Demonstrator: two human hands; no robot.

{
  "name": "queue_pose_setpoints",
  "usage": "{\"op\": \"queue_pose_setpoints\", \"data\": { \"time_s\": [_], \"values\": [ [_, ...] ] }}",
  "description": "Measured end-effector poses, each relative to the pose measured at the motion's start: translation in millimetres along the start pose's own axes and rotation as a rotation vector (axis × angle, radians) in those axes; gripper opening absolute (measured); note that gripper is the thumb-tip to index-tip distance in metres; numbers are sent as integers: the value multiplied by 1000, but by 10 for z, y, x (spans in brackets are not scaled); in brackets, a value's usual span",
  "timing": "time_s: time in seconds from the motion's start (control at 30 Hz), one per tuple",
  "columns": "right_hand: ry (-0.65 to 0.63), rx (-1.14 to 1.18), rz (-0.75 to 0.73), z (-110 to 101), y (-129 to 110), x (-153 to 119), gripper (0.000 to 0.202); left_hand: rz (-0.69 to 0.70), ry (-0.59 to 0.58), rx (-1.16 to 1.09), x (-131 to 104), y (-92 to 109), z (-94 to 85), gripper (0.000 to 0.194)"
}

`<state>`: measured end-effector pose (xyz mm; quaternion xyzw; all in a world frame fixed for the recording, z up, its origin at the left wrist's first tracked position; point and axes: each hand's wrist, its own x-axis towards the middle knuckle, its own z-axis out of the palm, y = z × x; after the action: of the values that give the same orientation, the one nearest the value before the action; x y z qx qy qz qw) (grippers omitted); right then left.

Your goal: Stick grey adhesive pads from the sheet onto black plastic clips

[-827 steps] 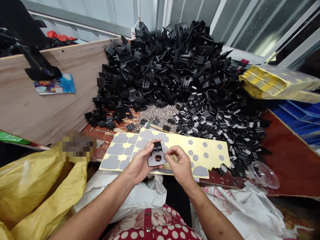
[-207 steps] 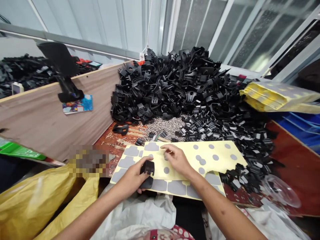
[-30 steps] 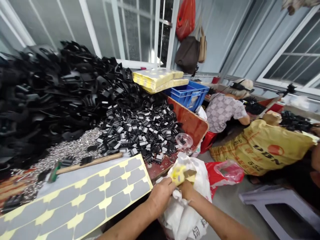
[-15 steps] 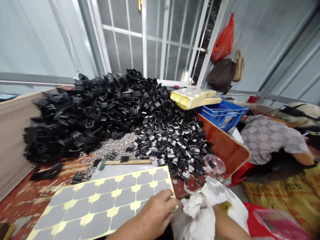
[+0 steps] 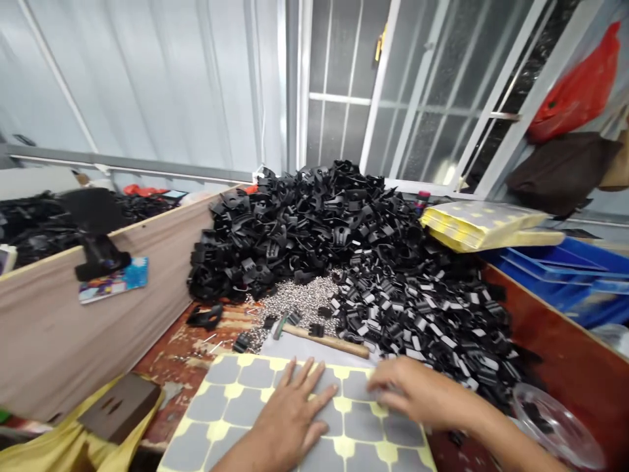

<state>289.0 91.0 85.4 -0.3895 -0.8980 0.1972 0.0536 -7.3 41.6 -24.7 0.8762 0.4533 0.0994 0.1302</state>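
Note:
A sheet of grey die-cut pads on yellow backing (image 5: 234,426) lies on the table before me. My left hand (image 5: 289,416) rests flat on its middle, fingers spread, holding nothing. Over the sheet's upper right part is my right hand (image 5: 413,393), fingers curled toward the pads. Those fingers are blurred, and I cannot tell whether anything is between them. A small hammer (image 5: 329,339) with a wooden handle lies just beyond the sheet. Black clips with grey pads (image 5: 422,314) form a pile beyond my right hand.
Behind the sheet are a heap of black plastic parts (image 5: 304,223) and scattered metal rivets (image 5: 299,301). A stack of pad sheets (image 5: 479,223) lies by a blue crate (image 5: 574,269). A wooden board (image 5: 162,275) borders the left; a clear round container (image 5: 555,426) sits at right.
The view has swung left. My left hand has gone from the sheet's right edge to flat on its middle. My right hand has left the white plastic bag and come over the sheet.

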Motion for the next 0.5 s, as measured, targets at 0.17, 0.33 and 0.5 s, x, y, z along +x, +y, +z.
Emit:
{"op": "queue_pose_setpoints", "data": {
  "time_s": [0.17, 0.33, 0.5],
  "values": [
    [269, -190, -291, -343, -570, 2159, 26, 35, 45, -72, 193, -86, 254, 75],
    [386, -432, -119, -582, -1182, 3762, 44, 83, 123, -24, 384, -290, 666, 59],
    [329, -453, 56, -691, -1078, 4347, 82, -76, 93, -85, 636, -358, 1084, 50]
  ]
}}
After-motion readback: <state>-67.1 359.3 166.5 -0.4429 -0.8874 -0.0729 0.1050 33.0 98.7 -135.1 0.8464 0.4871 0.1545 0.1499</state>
